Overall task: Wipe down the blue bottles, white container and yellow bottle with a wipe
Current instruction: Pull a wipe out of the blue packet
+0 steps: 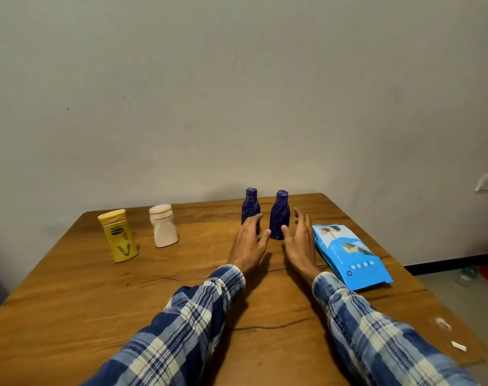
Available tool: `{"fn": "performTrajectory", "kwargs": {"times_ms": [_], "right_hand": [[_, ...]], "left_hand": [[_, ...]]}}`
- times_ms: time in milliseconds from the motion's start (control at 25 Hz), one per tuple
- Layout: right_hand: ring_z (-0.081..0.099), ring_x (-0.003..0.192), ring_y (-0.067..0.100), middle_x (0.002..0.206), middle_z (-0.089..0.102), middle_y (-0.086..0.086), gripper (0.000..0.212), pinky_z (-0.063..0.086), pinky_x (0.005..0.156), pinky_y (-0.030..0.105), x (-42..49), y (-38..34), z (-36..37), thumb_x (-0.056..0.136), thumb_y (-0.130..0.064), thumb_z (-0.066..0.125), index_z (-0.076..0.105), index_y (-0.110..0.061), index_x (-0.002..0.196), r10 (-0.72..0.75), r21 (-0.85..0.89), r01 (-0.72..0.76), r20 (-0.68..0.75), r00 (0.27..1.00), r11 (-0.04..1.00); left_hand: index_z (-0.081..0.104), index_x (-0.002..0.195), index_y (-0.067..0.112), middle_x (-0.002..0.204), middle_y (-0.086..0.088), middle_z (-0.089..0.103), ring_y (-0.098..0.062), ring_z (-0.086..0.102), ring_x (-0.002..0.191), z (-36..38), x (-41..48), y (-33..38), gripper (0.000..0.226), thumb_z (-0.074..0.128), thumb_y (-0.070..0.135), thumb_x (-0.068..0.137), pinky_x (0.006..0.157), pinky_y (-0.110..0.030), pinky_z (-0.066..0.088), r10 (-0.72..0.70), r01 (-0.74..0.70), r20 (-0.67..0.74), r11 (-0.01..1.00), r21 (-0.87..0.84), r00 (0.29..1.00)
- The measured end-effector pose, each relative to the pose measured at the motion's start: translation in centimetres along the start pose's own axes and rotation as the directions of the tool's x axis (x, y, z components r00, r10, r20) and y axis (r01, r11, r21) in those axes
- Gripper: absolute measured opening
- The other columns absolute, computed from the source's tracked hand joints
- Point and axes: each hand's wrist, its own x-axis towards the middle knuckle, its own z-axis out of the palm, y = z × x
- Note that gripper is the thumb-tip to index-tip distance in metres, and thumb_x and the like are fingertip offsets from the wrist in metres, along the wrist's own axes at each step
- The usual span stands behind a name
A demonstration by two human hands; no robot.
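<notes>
Left grip (248, 242) and right grip (300, 242), fingers apart and empty, flanking right blue bottle (279, 211) on worktop (97, 302), wipe pack (348, 254) just beside

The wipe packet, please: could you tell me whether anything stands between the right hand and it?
Nothing visible does. The right hand sits just left of the wipe packet, with only bare table between them; the nearer blue bottle stands on the hand's other side.

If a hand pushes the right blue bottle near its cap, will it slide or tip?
Probably tip: the right blue bottle stands tall on a narrow base. It looks smooth, so maybe slippery. Its weight is unclear: contents are hidden.
</notes>
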Motion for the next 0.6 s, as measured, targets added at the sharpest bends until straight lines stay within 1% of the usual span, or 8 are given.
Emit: {"fn": "performTrajectory", "kwargs": {"times_ms": [120, 200, 280, 360, 400, 480, 520, 600], "right_hand": [[0.042, 0.138, 0.022, 0.156, 0.037, 0.004, 0.064, 0.041, 0.111, 0.043, 1.4, 0.7, 0.7, 0.100, -0.024, 0.058, 0.026, -0.022, 0.156, 0.060, 0.034, -0.062, 0.073, 0.996, 0.997], [0.048, 0.134, 0.022, 0.151, 0.046, 0.003, 0.061, 0.044, 0.110, 0.048, 2.1, 1.3, 1.2, 0.100, -0.023, 0.059, 0.030, -0.025, 0.153, 0.098, 0.063, -0.106, 0.128, 0.987, 0.992], [0.056, 0.125, 0.020, 0.139, 0.057, 0.001, 0.055, 0.050, 0.103, 0.049, 2.7, 2.0, 1.6, 0.098, -0.025, 0.060, 0.036, -0.031, 0.147, 0.120, 0.082, -0.133, 0.155, 0.981, 0.988], [0.060, 0.117, 0.017, 0.131, 0.061, -0.002, 0.050, 0.055, 0.096, 0.043, 2.8, 2.1, 1.7, 0.097, -0.025, 0.061, 0.042, -0.030, 0.143, 0.123, 0.103, -0.143, 0.179, 0.976, 0.984], [0.060, 0.114, 0.013, 0.127, 0.061, -0.005, 0.047, 0.056, 0.092, 0.035, 2.7, 1.9, 1.6, 0.098, -0.022, 0.062, 0.045, -0.026, 0.142, 0.114, 0.114, -0.137, 0.184, 0.976, 0.984], [0.059, 0.104, 0.004, 0.122, 0.061, -0.007, 0.042, 0.052, 0.079, 0.017, 2.2, 0.8, 1.2, 0.098, -0.015, 0.062, 0.050, -0.020, 0.138, 0.093, 0.129, -0.120, 0.203, 0.975, 0.984], [0.058, 0.100, 0.000, 0.120, 0.063, -0.006, 0.040, 0.052, 0.076, 0.016, 1.9, 0.4, 1.1, 0.098, -0.012, 0.062, 0.052, -0.019, 0.136, 0.076, 0.146, -0.108, 0.209, 0.975, 0.983], [0.061, 0.102, 0.000, 0.120, 0.066, -0.006, 0.039, 0.057, 0.084, 0.025, 0.9, -0.3, 1.1, 0.097, -0.009, 0.062, 0.054, -0.022, 0.133, 0.029, 0.193, -0.071, 0.212, 0.977, 0.979]], "left_hand": [[0.031, 0.158, 0.016, 0.160, -0.006, 0.041, -0.022, 0.041, 0.145, 1.5, 1.6, -0.8, 0.063, 0.058, 0.027, 0.103, 0.118, -0.046, 0.039, -0.044, 0.044, 0.013, 0.997, -0.060, 0.999], [0.027, 0.160, 0.017, 0.163, -0.006, 0.037, -0.023, 0.039, 0.147, 2.3, 2.2, -1.2, 0.066, 0.058, 0.028, 0.103, 0.119, -0.048, 0.038, -0.070, 0.072, 0.027, 0.995, -0.064, 0.997], [0.026, 0.160, 0.019, 0.164, -0.005, 0.036, -0.024, 0.039, 0.147, 2.8, 2.6, -1.4, 0.067, 0.059, 0.028, 0.103, 0.118, -0.049, 0.039, -0.092, 0.093, 0.025, 0.993, -0.075, 0.995], [0.027, 0.160, 0.019, 0.162, -0.005, 0.038, -0.024, 0.041, 0.146, 2.9, 2.9, -1.5, 0.067, 0.059, 0.027, 0.103, 0.118, -0.049, 0.040, -0.101, 0.102, 0.017, 0.991, -0.091, 0.995], [0.028, 0.160, 0.019, 0.160, -0.005, 0.041, -0.023, 0.043, 0.144, 2.8, 2.9, -1.4, 0.066, 0.060, 0.026, 0.102, 0.117, -0.047, 0.040, -0.108, 0.108, 0.007, 0.989, -0.102, 0.994], [0.034, 0.158, 0.016, 0.153, -0.005, 0.050, -0.016, 0.049, 0.136, 2.2, 2.8, -1.2, 0.062, 0.061, 0.020, 0.102, 0.114, -0.036, 0.043, -0.102, 0.099, -0.018, 0.985, -0.142, 0.995], [0.038, 0.156, 0.013, 0.148, -0.005, 0.055, -0.014, 0.053, 0.132, 1.8, 2.6, -1.2, 0.059, 0.061, 0.017, 0.102, 0.110, -0.031, 0.045, -0.093, 0.088, -0.028, 0.982, -0.166, 0.995], [0.047, 0.149, 0.011, 0.140, -0.007, 0.062, -0.017, 0.061, 0.125, 0.8, 1.8, -1.4, 0.050, 0.061, 0.013, 0.101, 0.104, -0.030, 0.051, -0.072, 0.061, -0.047, 0.977, -0.202, 0.996]]}}
